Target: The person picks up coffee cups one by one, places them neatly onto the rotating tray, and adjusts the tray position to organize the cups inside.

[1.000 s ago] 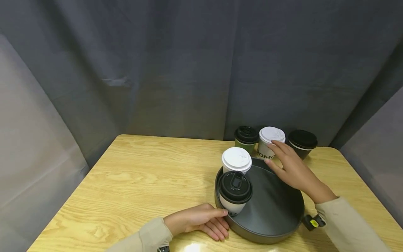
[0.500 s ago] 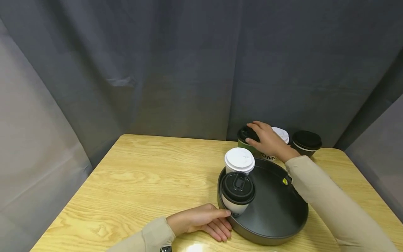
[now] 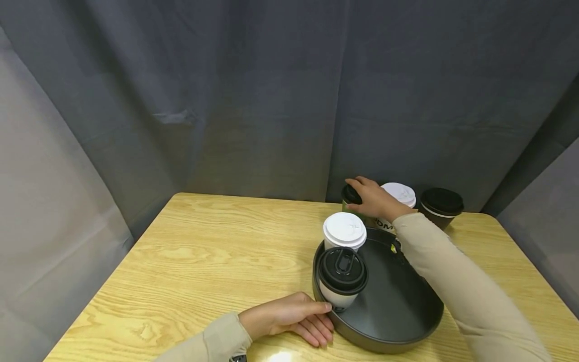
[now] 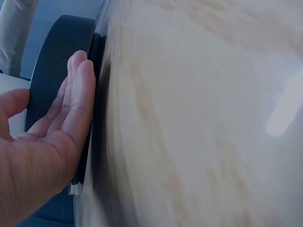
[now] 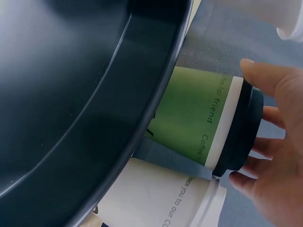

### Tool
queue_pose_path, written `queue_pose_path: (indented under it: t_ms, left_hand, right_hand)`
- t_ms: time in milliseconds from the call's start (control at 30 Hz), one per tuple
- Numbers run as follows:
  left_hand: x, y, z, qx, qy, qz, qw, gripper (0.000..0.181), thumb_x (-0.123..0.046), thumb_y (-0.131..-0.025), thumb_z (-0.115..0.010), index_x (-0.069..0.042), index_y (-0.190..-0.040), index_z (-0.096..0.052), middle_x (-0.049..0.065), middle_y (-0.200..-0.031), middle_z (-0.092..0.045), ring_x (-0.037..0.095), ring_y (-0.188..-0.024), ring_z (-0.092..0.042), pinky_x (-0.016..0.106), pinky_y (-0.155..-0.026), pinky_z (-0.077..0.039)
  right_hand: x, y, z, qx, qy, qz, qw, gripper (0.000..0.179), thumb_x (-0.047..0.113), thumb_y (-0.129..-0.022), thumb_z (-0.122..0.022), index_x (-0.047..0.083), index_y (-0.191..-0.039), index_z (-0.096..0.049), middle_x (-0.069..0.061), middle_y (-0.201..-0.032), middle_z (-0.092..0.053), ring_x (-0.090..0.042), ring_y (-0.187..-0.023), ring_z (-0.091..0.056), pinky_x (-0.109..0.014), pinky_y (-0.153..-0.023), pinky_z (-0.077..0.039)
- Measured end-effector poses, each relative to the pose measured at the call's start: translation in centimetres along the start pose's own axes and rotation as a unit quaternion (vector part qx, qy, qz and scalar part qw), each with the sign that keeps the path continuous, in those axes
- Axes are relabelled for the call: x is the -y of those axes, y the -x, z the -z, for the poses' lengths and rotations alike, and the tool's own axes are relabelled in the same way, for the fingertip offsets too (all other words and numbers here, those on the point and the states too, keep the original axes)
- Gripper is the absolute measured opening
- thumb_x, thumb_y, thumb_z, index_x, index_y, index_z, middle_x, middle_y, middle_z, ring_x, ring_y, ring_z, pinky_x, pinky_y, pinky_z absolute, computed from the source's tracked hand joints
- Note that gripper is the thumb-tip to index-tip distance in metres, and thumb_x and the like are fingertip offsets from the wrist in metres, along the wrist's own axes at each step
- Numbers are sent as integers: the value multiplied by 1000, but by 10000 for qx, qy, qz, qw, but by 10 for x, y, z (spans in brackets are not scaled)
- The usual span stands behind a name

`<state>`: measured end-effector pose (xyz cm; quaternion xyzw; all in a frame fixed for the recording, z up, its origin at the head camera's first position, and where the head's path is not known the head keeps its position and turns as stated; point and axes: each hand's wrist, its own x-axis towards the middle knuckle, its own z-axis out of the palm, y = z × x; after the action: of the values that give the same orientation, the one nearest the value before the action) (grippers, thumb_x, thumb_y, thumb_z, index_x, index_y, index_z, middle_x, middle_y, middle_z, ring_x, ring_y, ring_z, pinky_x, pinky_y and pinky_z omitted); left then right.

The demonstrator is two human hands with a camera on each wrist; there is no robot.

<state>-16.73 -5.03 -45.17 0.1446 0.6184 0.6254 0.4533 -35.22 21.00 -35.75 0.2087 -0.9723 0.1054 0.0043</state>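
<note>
My right hand (image 3: 374,199) reaches over the pan to the green paper coffee cup (image 5: 194,113) at the back. Its thumb and fingers span the cup's black lid (image 5: 241,130), thumb on one side and fingers round the other. My left hand (image 3: 294,317) rests against the outer wall of the round dark pan (image 3: 393,301), fingers straight and thumb at the rim (image 4: 29,101). Inside the pan, at its left, stand a black-lidded white cup (image 3: 342,276) and, behind it, a white-lidded cup (image 3: 345,230). Most of the green cup is hidden in the head view.
Right of the green cup stands a white-lidded cup with dark lettering (image 3: 399,195), partly behind the right arm. Farther right is a dark cup with a black lid (image 3: 441,202). The wooden table (image 3: 217,251) ends at a grey curtain (image 3: 262,125).
My right hand has moved back and left from near the white lettered cup to the green cup, settling round its lid. My left hand stays against the pan.
</note>
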Motion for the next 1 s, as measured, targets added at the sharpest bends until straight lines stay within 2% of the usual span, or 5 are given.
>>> queue_pose_path:
  t_ms: [267,567,833,1000]
  left_hand:
    - [-2,2,-1,30,56,-54,10000,49,-35,-97,-51,12,-98,-65,25,-92,-70,12,-65,-68,27,-64,-60]
    - [-2,3,-2,1,58,-78,10000,47,-34,-98,-51,11,-98,-65,23,-91,-71,12,-65,-68,27,-64,-60]
    - [-2,2,-1,39,35,-72,10000,48,-35,-98,-51,11,-98,-65,25,-92,-70,12,-65,-68,28,-65,-60]
    - [-2,1,-1,46,47,-45,10000,48,-35,-98,-51,11,-99,-65,25,-92,-70,12,-66,-68,28,-66,-60]
  right_hand:
    - [5,-3,1,74,-118,-72,9999,76,29,-91,-64,-4,-148,-25,-37,-145,-28,-54,-131,-28,-66,-105,-31]
    - [3,-5,0,3,-57,-328,9994,82,33,-87,-69,-4,-147,-28,-35,-143,-33,-54,-126,-36,-62,-100,-39]
    - [2,-5,-1,-175,78,-326,9993,81,35,-85,-71,-6,-144,-34,-35,-141,-36,-54,-124,-38,-61,-99,-40]
    - [3,-1,4,-246,69,-257,9993,81,35,-85,-71,-8,-143,-34,-34,-141,-37,-53,-124,-38,-61,-100,-39]
